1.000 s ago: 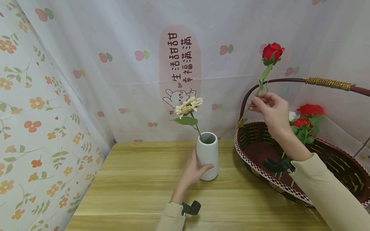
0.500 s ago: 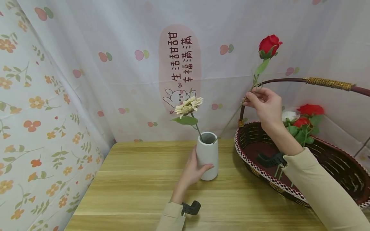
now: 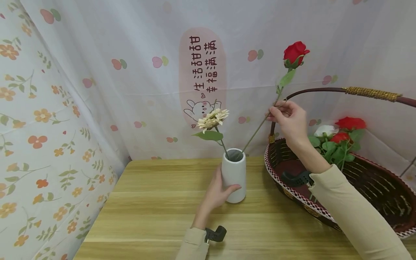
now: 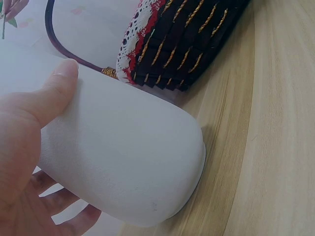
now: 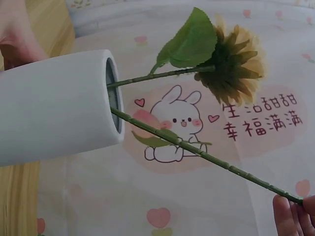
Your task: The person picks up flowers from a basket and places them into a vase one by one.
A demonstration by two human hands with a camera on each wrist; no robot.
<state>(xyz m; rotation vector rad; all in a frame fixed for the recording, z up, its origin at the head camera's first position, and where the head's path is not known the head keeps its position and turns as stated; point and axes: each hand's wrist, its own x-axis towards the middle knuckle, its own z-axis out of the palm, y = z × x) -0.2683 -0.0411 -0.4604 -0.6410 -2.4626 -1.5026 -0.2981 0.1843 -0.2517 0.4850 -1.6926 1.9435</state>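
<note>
A white vase (image 3: 234, 180) stands upright on the wooden table, and my left hand (image 3: 218, 189) grips its side, thumb across the front. In the left wrist view the vase (image 4: 128, 142) fills the middle. A cream, daisy-like flower (image 3: 212, 121) leans left out of the vase mouth. My right hand (image 3: 290, 119) pinches the stem of a red rose (image 3: 295, 55) partway along. The stem's lower end is inside the vase mouth, and the rose tilts up to the right. In the right wrist view the rose stem (image 5: 216, 160) runs from the mouth to my fingertips (image 5: 285, 216).
To the right sits a dark woven basket (image 3: 276, 173) with a lace rim and an arched handle (image 3: 370, 93). Inside it lie red roses (image 3: 351, 123) and a white rose (image 3: 326, 130). A patterned curtain (image 3: 146, 54) hangs behind the wooden table (image 3: 146, 209).
My right hand has moved left with the red rose. The stem's lower end has come from beside the basket handle into the vase mouth. My left hand stays on the vase.
</note>
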